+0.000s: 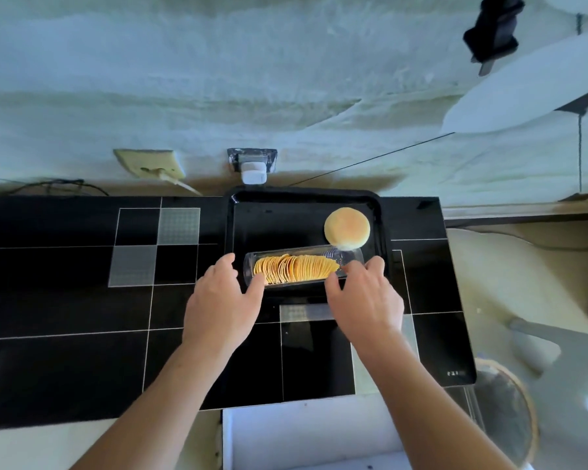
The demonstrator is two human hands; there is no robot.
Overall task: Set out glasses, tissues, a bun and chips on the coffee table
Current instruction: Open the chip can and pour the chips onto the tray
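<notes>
Reaching forward over the black counter (65, 300), both forearms bare and stretched side by side. Left hand (219, 301) palm down, fingers (230, 261) curled at the left end of the clear chip tray (302, 269), thumb against its near corner, gripping that end. Right hand (364, 300) palm down at the right end, fingers curved over the far edge and thumb on the near side, gripping it too. Chip tray long and see-through, lying crosswise on the near part of the black tray (306, 201). Inside, a row of thin yellow chips (294, 269) stacked on edge, filling the left and middle, the right end bare. Round pale bun (347, 228) with a browner top, sitting on the black tray just behind the right end of the chip tray, touching or nearly so. Black tray set at the counter's back edge, against the wall (218, 79).
</notes>
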